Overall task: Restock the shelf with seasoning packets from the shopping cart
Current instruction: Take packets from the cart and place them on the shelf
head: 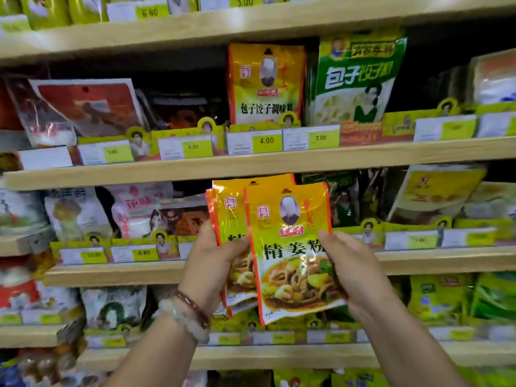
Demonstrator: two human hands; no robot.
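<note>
We're gripping yellow seasoning packets in both hands: left hand (213, 263) is clutching the rear packets (227, 216), right hand (353, 272) is pinching the front packet (293, 255) by its right edge. All are raised before the wooden shelf (251, 169). Rear packet count is hidden by overlap. Shelving edges are blurring; price tags (266, 141) are lining the rails.

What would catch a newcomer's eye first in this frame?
Centre frame, the left hand and right hand hold up a fan of yellow-orange seasoning packets in front of the shelves. On the shelf above stand a similar yellow packet and a green dumpling-seasoning bag, over a 4.00 price tag.
</note>
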